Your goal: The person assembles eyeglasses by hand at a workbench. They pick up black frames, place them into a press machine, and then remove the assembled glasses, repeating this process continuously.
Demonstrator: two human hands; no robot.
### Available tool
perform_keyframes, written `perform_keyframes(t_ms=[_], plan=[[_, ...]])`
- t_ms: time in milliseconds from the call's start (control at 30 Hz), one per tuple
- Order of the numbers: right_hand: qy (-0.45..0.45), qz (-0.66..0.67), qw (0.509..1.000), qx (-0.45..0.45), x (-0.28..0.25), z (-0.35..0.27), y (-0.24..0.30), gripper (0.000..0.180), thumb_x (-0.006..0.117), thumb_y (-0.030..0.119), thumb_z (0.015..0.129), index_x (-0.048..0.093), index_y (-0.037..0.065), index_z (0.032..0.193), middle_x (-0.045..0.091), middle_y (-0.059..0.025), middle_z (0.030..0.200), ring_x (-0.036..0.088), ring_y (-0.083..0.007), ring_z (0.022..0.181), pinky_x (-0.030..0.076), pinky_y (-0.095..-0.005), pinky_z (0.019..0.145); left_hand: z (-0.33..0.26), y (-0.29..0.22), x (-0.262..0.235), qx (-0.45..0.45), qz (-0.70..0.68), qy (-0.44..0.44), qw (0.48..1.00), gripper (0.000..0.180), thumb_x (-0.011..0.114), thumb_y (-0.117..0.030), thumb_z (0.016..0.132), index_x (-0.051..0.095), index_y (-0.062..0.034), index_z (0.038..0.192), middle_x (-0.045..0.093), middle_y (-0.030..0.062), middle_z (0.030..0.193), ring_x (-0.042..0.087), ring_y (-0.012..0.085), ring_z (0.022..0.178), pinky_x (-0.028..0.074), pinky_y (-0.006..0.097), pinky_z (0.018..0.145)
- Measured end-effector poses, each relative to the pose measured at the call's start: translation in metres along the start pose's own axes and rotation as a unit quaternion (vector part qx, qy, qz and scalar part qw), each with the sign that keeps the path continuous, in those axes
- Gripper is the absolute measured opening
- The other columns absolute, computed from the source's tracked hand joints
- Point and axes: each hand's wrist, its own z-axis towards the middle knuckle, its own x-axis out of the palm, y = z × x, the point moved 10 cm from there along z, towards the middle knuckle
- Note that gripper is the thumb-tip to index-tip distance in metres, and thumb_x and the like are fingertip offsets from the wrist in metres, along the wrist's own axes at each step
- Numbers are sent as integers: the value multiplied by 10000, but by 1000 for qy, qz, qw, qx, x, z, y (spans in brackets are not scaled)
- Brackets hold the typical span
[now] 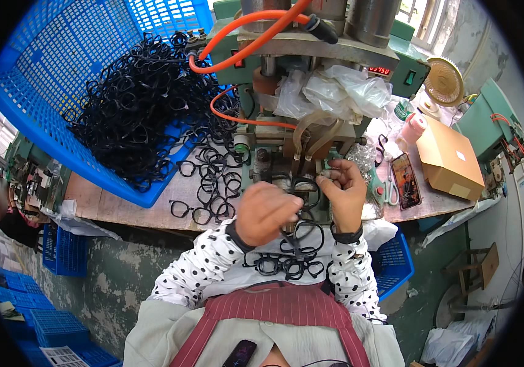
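Note:
My left hand [265, 214] hovers in front of the machine, its fingers curled together and a little blurred. Whatever is between them is hidden. Just below its fingertips, a black eyeglass frame [310, 244] lies over my lap. At the right side of the machine's fixture is my right hand [344, 192], with fingers bent and thumb pressed in. What it grips there I cannot make out. Another black eyeglass frame [303, 183] sits in the fixture beside that thumb, under two hoses [322, 144]. Several more frames [268, 265] rest on white cloth across my lap.
A large blue basket [35, 116] heaped with black frames [136, 110] tilts at the left. Loose frames [202, 215] lie on the table beside it. At the right are scissors [386, 191], a phone [405, 181], a cardboard box [449, 156] and a small fan [444, 81].

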Motion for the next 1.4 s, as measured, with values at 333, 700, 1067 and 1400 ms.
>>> perform_keyframes(t_ms=[333, 700, 1067, 1400], plan=[[7, -61, 998, -1, 21, 1, -3, 467, 734, 13, 724, 493, -2, 1124, 684, -85, 819, 527, -47, 641, 406, -190, 565, -5, -15, 27, 24, -76, 44, 996, 460, 729, -163, 775, 591, -22, 1190, 648, 83, 950, 583, 266, 740, 489, 394, 712], [-83, -216, 968, -91, -14, 18, 3, 479, 729, 23, 751, 530, 48, 1186, 676, -96, 889, 635, -187, 747, 497, -306, 679, -1, -17, 38, 65, -177, 122, 975, 384, 632, -29, 806, 599, -21, 1188, 632, 158, 1141, 636, 311, 917, 511, 454, 844], [-76, -600, 762, -234, -84, 8, -36, 206, 772, 176, 717, 696, 108, 896, 661, -59, 1025, 547, -270, 1026, 402, -396, 897, -14, -4, 49, 34, -192, 126, 973, 514, 661, -16, 706, 576, -44, 1212, 599, 121, 1194, 586, 328, 957, 473, 449, 890], [-166, -450, 853, -208, -110, 4, -38, 76, 705, 104, 818, 689, 73, 886, 666, -63, 797, 591, -235, 711, 460, -344, 698, -46, 18, 3, -33, 4, 15, 999, 383, 669, -226, 809, 617, -148, 1180, 583, 57, 1207, 564, 233, 948, 403, 431, 861]])
